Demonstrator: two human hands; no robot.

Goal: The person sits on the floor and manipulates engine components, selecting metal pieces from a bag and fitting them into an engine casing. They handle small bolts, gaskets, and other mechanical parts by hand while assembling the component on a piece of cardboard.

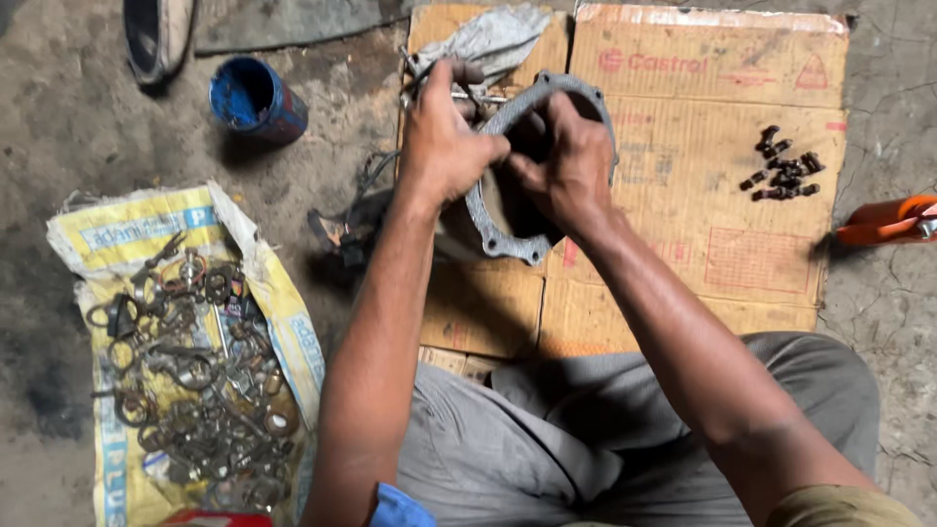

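Both hands work over flattened cardboard (683,185) spread on a cracked concrete floor (68,127). Left hand (444,137) is curled closed around the upper left rim of a grey metal ring-shaped cover (498,229) with bolt lugs round its edge, and also seems to pinch a thin metal tool (478,97) at its fingertips; exact grip on the tool is hard to tell. Right hand (566,166) is closed on the cover from the right, fingers hooked into its central opening, thumb pressing toward the left hand. The cover is tilted, its lower edge down near the cardboard, just in front of the person's knees in grey trousers (547,429). A crumpled grey rag (493,39) lies behind the hands. A small pile of dark bolts (784,166) sits on the cardboard well to the right. An orange tool handle (883,220) pokes in at the right edge. Left of the cardboard: a blue tin (256,98), a sandal (156,34), a dark wire clump (351,220), and a yellow woven sack (117,234) covered with rusty rings, clips and small parts (200,371).
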